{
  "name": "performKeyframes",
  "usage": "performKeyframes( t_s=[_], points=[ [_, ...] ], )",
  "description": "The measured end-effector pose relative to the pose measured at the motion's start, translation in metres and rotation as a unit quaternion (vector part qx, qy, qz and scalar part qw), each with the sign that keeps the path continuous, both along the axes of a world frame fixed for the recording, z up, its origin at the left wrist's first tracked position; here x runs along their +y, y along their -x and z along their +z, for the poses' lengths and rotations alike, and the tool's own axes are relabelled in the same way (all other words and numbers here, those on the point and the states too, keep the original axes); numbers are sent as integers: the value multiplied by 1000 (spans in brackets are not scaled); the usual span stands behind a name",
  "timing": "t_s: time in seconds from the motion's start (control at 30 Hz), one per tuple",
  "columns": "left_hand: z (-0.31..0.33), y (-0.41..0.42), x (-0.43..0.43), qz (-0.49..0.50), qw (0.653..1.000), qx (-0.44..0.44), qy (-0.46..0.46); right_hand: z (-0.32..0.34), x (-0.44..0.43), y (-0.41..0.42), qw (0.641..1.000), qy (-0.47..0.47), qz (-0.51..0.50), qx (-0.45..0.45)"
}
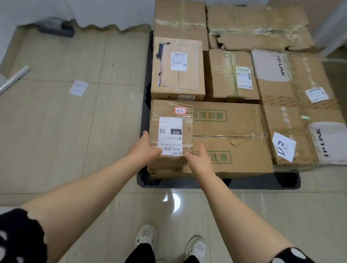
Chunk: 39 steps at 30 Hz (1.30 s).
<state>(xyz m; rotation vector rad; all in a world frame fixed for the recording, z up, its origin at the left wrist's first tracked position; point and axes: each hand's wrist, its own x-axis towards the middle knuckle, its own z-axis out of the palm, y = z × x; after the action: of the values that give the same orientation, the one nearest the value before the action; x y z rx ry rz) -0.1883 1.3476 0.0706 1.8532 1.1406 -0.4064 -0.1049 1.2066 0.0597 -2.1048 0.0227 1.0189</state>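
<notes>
**Both hands on small parcel, near-left corner of stack**

Small parcel (171,129), taped, white label up, sits on the near-left corner of the box pile, overlapping the large flat carton (232,138). Left hand (144,149) grips its near-left corner, thumb up along the side. Right hand (199,161) grips the near-right corner likewise; the fingers of both are mostly hidden. Dark pallet (259,183) underneath, on a tiled floor (49,128).

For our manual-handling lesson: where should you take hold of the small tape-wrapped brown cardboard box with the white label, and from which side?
Probably best from its near end: clasp the small tape-wrapped brown cardboard box by its two long sides, two-handed. It rises above the flat green-printed carton, leaving both sides exposed; another labelled box crowds its far end.
</notes>
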Motion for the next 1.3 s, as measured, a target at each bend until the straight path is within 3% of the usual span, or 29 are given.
performKeyframes(
  t_s=[0.33, 0.57, 0.7, 0.9, 1.13, 1.3],
  points=[
    [114, -83, -93, -181, 975, -79, -98, 129, -137, -29, 993, 31, -47, -103],
    [207, -131, -267, -380, 895, -148, -179, 207, -304, -41, 962, 43, -142, -229],
    [259, -152, -411, -467, 840, -197, -191, 246, -442, -31, 928, 82, -225, -284],
    [315, -143, -651, -568, 752, -307, -130, 293, -660, 13, 856, 100, -383, -333],
    [334, -116, -863, -683, 653, -319, -82, 318, -839, 82, 767, 84, -542, -334],
    [331, -119, -975, -725, 607, -322, -53, 315, -932, 103, 724, 80, -610, -313]
  ],
)
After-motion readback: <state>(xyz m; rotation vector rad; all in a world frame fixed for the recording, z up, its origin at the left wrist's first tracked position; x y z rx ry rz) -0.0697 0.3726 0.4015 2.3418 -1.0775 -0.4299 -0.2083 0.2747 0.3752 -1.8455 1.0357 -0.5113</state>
